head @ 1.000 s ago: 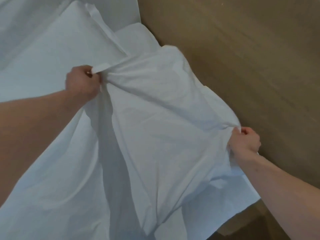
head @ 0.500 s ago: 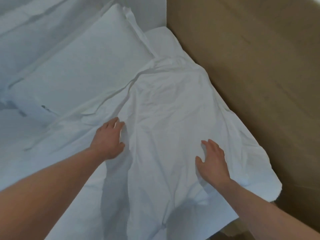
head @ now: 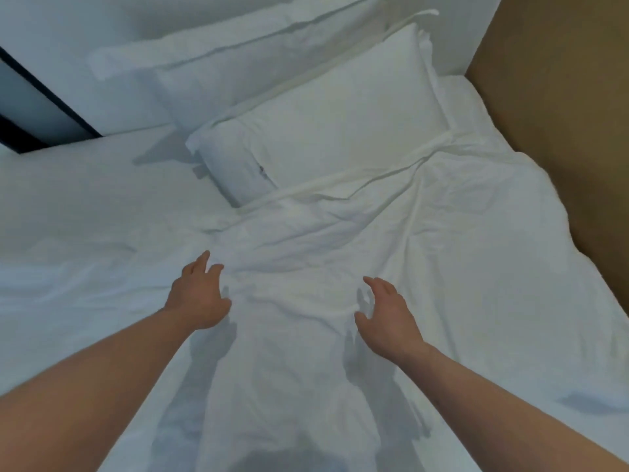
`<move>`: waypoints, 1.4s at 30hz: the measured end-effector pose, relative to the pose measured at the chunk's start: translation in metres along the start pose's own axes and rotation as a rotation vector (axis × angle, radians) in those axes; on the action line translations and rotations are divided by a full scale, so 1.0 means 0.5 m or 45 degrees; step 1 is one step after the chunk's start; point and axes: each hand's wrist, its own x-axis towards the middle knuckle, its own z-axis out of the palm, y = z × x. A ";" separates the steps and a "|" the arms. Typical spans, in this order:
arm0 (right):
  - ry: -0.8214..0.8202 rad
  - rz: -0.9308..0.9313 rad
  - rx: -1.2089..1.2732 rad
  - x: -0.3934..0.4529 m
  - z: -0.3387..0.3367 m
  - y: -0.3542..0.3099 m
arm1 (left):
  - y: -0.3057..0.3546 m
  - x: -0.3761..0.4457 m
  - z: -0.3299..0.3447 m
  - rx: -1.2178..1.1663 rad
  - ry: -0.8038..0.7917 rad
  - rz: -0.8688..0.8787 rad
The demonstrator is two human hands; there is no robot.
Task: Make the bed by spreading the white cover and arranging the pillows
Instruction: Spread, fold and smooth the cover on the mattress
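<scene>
left hand (head: 199, 298) hovers with fingers loosely spread, gripping nothing. between the hands the white cover (head: 391, 253) lies bunched on the mattress below the pillows (head: 340, 127). looks light, floppy, wrinkle-prone; i'd pinch its edge. right hand (head: 388, 316) hangs open too, fingers apart.

Both my bare forearms reach forward, roughly parallel. My left hand (head: 198, 298) is palm down, fingers extended and loosely spread. My right hand (head: 388, 311) matches — fingers straight, thumb out to the side, gripping nothing.
</scene>
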 end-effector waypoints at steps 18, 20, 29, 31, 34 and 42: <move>-0.099 0.113 -0.129 -0.205 0.260 -0.274 | -0.414 -0.265 0.155 -0.272 -0.098 -0.081; -0.148 0.093 -0.118 -0.235 0.284 -0.288 | -0.449 -0.307 0.185 -0.330 -0.125 -0.163; -0.316 0.052 -0.121 -0.361 0.341 -0.296 | -0.518 -0.472 0.235 -0.630 -0.136 -0.524; -0.336 0.047 -0.151 -0.377 0.332 -0.305 | -0.526 -0.498 0.229 -0.633 -0.134 -0.512; -0.324 0.000 -0.217 -0.364 0.322 -0.340 | -0.552 -0.495 0.198 -0.626 -0.101 -0.476; -0.227 -0.100 -0.178 -0.258 0.415 -0.521 | -0.699 -0.338 0.099 -0.529 0.070 -0.301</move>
